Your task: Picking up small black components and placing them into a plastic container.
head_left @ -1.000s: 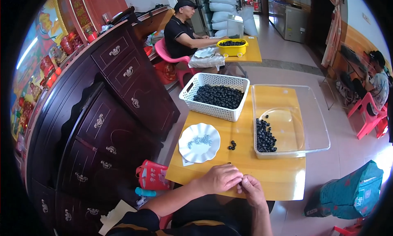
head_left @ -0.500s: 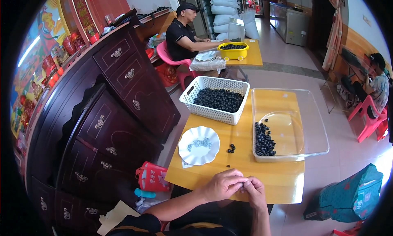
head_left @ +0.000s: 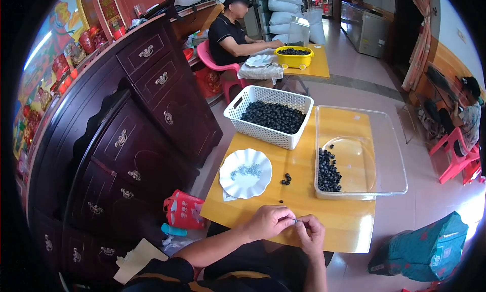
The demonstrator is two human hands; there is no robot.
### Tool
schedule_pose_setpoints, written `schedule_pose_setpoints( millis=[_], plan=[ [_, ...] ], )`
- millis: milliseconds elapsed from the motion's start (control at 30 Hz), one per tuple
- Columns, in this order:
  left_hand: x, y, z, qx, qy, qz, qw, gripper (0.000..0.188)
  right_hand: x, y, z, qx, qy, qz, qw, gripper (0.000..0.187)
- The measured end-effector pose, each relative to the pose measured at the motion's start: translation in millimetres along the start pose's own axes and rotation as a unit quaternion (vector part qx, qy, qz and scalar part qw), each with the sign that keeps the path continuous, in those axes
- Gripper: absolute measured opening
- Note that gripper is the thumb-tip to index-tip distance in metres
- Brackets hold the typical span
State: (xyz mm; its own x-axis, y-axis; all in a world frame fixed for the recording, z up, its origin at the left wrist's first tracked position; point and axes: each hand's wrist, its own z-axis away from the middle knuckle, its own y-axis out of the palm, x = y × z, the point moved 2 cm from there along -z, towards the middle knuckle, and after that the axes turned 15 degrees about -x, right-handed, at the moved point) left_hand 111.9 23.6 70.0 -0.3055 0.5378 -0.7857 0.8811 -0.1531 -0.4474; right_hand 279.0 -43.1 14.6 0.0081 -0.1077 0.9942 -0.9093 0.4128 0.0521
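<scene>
Over the near edge of the yellow table (head_left: 238,213), my left hand (head_left: 269,222) and my right hand (head_left: 310,234) meet fingertip to fingertip, both closed in a pinch. A tiny bluish-grey thing shows between them, too small to name. Just beyond my fingers lies a single small dark piece (head_left: 281,201), and several round black pieces (head_left: 286,179) sit in a little cluster farther off. A white scalloped plate (head_left: 230,163) to the left holds many small clear bluish bits. To the right, a clear plastic bin (head_left: 362,195) has black round pieces heaped along its left side.
A white perforated basket (head_left: 263,138) full of black pieces stands at the table's far side. A dark wooden cabinet (head_left: 147,97) lines the left. Another person (head_left: 230,39) sits beyond by a yellow tub (head_left: 293,60). A teal bag (head_left: 425,249) stands on the right floor.
My hands have drawn slightly apart at the fingertips, and the tiny bluish-grey thing now shows between them. The view has shifted a little; the containers stay in place.
</scene>
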Motion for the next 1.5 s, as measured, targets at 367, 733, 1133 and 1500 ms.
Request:
schedule_pose_setpoints(
  millis=[367,733,1133,1500],
  plan=[
    [11.5,5.3,5.1,0.073,-0.128,0.043,0.988,0.014,4.2,4.5,-1.1,-0.041,-0.078,0.074,0.993,0.004],
    [6.2,-12.8,-11.0,0.120,-0.107,-0.050,0.986,0.016,0.2,8.5,3.5,-0.063,-0.075,0.071,0.993,0.006],
    [25.8,-17.8,2.2,-0.027,-0.084,-0.065,0.994,0.007,-4.5,6.7,-3.3,-0.109,0.071,-0.061,0.990,0.012],
    [-3.4,6.1,6.8,-0.008,-0.037,0.028,0.999,0.027,-12.0,-3.1,-0.6,-0.030,0.117,-0.075,0.990,0.011]
  ],
)
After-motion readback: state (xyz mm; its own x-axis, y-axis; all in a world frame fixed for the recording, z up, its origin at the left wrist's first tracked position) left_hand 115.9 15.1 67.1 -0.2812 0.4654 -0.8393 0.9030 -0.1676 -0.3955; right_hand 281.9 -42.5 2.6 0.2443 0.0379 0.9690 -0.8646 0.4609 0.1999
